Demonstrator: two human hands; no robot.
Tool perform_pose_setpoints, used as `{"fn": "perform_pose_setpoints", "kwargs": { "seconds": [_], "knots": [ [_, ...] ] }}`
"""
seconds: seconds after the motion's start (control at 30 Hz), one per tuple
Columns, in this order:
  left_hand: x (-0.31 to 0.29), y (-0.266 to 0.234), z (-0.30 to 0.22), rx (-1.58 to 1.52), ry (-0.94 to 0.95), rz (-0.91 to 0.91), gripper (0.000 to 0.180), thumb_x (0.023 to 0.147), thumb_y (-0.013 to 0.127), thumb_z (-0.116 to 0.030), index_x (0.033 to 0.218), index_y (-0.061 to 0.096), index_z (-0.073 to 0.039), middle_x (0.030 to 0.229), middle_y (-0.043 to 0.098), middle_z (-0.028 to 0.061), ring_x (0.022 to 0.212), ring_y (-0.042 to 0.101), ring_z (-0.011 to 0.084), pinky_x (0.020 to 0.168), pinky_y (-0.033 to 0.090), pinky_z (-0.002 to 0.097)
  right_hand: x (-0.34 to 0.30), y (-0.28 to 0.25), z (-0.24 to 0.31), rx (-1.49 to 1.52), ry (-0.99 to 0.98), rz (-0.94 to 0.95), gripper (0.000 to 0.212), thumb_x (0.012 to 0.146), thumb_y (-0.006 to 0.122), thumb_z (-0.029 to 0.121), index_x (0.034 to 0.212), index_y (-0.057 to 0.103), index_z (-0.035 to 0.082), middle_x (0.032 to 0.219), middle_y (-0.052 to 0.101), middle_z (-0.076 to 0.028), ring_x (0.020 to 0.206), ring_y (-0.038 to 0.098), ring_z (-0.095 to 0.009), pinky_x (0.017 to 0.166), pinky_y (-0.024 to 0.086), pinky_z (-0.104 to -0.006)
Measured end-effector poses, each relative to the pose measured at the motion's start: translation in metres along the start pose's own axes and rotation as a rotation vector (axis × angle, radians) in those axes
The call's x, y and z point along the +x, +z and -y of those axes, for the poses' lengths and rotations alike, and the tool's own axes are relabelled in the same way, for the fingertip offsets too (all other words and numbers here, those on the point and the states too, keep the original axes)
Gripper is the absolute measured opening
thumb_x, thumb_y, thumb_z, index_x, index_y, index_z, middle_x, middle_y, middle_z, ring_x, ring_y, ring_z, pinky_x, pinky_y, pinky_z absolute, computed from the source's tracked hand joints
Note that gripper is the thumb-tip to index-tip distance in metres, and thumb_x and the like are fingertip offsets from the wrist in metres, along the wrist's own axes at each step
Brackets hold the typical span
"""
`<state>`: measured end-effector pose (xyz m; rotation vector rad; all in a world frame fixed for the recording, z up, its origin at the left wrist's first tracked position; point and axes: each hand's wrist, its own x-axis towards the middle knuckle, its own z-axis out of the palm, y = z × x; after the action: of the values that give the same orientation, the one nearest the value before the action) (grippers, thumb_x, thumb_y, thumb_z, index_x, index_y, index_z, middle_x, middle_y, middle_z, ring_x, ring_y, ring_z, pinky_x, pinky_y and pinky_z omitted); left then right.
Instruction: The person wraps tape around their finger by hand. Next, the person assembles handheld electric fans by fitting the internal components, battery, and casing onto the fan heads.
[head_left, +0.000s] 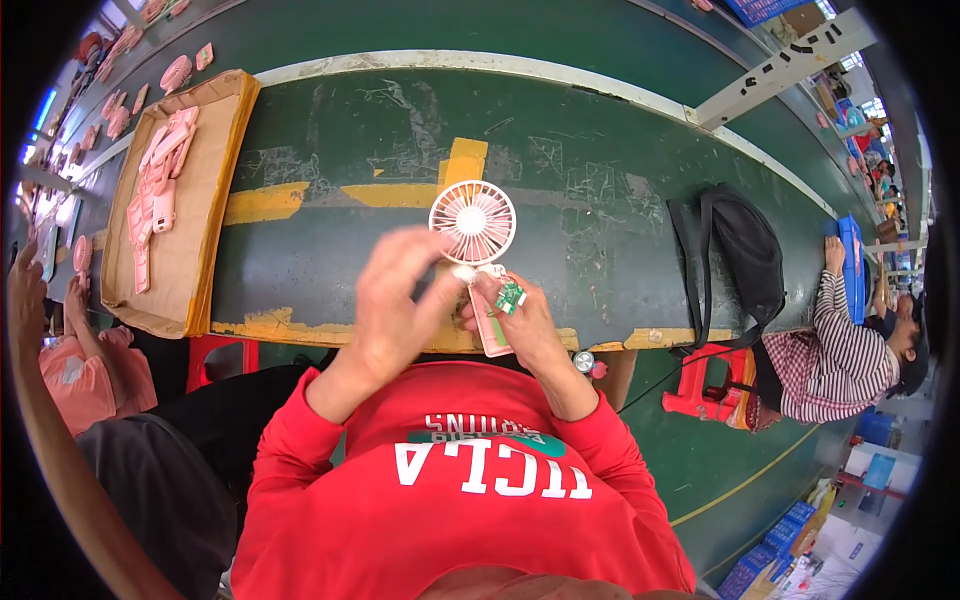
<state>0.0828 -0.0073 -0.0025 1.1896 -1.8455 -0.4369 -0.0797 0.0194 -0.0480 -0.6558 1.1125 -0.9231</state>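
Note:
A small handheld fan with a round pale pink grille and a white hub stands out beyond my hands, over the table. My right hand is closed round its slim handle, which looks opened up along its length. A small green circuit board shows at the fingers of that hand, beside the handle. My left hand, slightly blurred, is at the fan's neck, thumb and fingers apart. Its fingertips are close to the grille's lower left edge; whether they touch it I cannot tell.
A cardboard tray of pink plastic parts lies to the left on the dark green table. A black bag rests at the right, near a red stool. Other people sit on both sides.

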Motion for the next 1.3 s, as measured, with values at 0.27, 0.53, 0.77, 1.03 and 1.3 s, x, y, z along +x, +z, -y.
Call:
{"fn": "perform_pose_setpoints", "kwargs": {
  "seconds": [0.27, 0.53, 0.77, 1.03, 1.3],
  "knots": [
    [-0.011, 0.014, -0.010, -0.254, -0.162, 0.413, 0.026, 0.072, 0.068, -0.003, 0.097, 0.061, 0.001, 0.093, 0.062, 0.0116, 0.078, 0.061, 0.0213, 0.069, 0.049, 0.0311, 0.009, -0.013, -0.020, -0.254, -0.197, 0.018, 0.018, 0.083, 0.053, 0.003, 0.101, 0.056, -0.002, 0.083, 0.063, -0.005, 0.075, 0.060, -0.012, 0.063, 0.050, -0.0258],
    [-0.008, 0.006, 0.001, -0.368, -0.214, 0.447, 0.026, 0.077, 0.063, 0.000, 0.102, 0.061, 0.002, 0.097, 0.062, 0.0140, 0.078, 0.063, 0.0190, 0.068, 0.050, 0.0285, 0.002, 0.001, 0.001, -0.035, 0.003, -0.005, 0.021, 0.090, 0.043, 0.006, 0.105, 0.053, -0.004, 0.092, 0.061, -0.007, 0.079, 0.058, -0.010, 0.069, 0.047, -0.0252],
    [-0.008, 0.014, -0.002, -0.244, -0.120, 0.474, 0.026, 0.073, 0.067, 0.000, 0.098, 0.060, 0.002, 0.096, 0.062, 0.0135, 0.080, 0.062, 0.0229, 0.069, 0.049, 0.0303, 0.013, -0.014, -0.022, -0.162, -0.099, -0.014, 0.021, 0.088, 0.042, 0.005, 0.102, 0.054, -0.005, 0.089, 0.061, -0.006, 0.080, 0.056, -0.010, 0.069, 0.046, -0.0253],
    [-0.010, 0.014, 0.004, -0.376, -0.298, 0.362, 0.017, 0.080, 0.061, 0.000, 0.096, 0.060, 0.005, 0.088, 0.065, 0.0132, 0.073, 0.066, 0.0153, 0.065, 0.053, 0.0266, 0.005, -0.005, -0.004, -0.081, 0.000, 0.027, 0.025, 0.097, 0.042, 0.019, 0.107, 0.051, -0.001, 0.092, 0.060, -0.006, 0.075, 0.060, -0.009, 0.063, 0.051, -0.0231],
    [-0.012, 0.017, 0.001, -0.326, -0.382, 0.301, 0.013, 0.082, 0.060, -0.001, 0.093, 0.058, 0.006, 0.084, 0.067, 0.0151, 0.076, 0.067, 0.0176, 0.066, 0.054, 0.0276, 0.006, -0.004, -0.006, -0.036, -0.012, 0.032, 0.027, 0.096, 0.045, 0.022, 0.107, 0.050, -0.002, 0.091, 0.061, -0.009, 0.073, 0.064, -0.014, 0.063, 0.055, -0.0245]
  ]
}}
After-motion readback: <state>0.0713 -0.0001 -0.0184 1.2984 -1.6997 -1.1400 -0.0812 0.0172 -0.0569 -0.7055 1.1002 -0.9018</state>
